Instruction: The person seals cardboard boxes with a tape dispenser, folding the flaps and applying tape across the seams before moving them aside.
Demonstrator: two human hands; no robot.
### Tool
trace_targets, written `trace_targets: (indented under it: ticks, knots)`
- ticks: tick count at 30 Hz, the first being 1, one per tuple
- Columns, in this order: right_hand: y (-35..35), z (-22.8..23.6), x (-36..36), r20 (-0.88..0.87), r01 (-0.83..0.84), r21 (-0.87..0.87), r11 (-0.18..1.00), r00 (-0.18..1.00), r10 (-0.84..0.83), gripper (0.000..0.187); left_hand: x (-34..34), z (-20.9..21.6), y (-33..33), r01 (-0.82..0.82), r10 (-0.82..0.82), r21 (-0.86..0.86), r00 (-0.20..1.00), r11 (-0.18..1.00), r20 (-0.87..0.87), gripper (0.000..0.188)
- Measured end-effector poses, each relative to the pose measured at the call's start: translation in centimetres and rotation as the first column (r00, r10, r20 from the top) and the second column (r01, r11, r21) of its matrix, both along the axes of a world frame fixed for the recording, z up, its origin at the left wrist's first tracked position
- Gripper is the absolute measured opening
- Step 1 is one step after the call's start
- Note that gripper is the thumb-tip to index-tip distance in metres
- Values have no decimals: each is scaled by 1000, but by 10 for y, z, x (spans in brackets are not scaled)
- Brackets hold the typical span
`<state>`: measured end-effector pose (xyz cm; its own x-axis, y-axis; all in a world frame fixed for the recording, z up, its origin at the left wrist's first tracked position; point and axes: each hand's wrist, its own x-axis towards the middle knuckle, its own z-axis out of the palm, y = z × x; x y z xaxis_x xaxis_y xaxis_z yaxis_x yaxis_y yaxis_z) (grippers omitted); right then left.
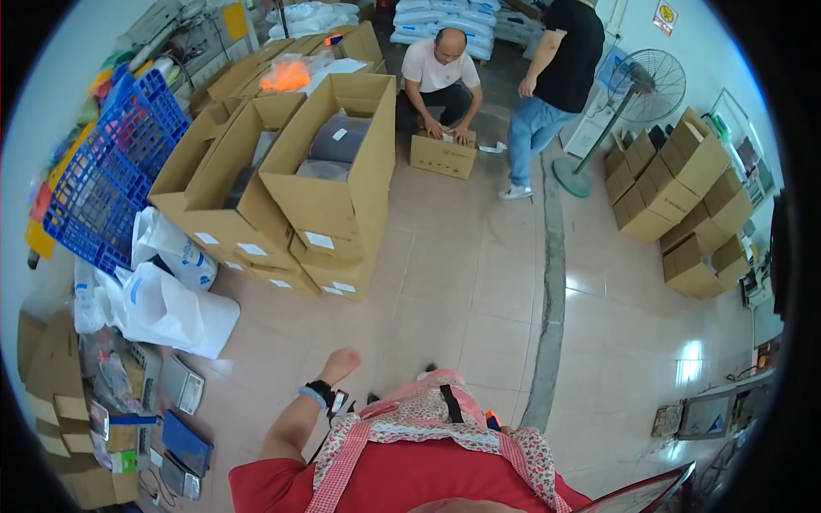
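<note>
"Left hand [343, 366] first: what is it on?"

"Nothing that I can see — it hangs above the tiled floor [436, 316], left of the flowered apron [428, 406]. Whether its fingers are curled closed, I can't tell."

"And the right?"

"Hidden, so I can't say what it grips, or how. A blue-and-orange thing [493, 420] pokes out at the apron's right side, too little of it showing to name."

"What's ahead of the left hand?"

"Open brown cartons [321, 205], stacked, well apart from it. The nearest upper one holds a dark, rounded piece [340, 137] with a white label."

"Anyone else?"

"Two people — one crouching [440, 75], both hands on a brown box [443, 158]; one standing [571, 64] between that box and a tall fan [641, 81]."
</note>
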<state>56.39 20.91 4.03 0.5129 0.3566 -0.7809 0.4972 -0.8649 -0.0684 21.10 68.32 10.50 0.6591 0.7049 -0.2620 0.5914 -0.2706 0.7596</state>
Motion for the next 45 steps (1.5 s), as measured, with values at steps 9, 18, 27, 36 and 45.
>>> trace_targets:
  ticks: [9,18,27,36,45]
  knots:
    - [160,5,182,-16,39,13,999,999,-39,59,160,123,226,-772,564,175,580,611,588,48]
    - [388,80,332,119,-259,274,926,965,235,52,197,154,361,-959,720,207,280,191,635,69]
    - [651,101,396,116,-359,410,839,932,342,51,246,172,395,-854,895,430,403,292,192,81]
    - [847,173,418,103,-463,531,710,867,488,50,212,166,432,-299,409,285,745,911,-526,90]
    - [1108,264,442,288,-491,806,331,813,505,45,211,190,467,-126,115,34,730,992,-673,94]
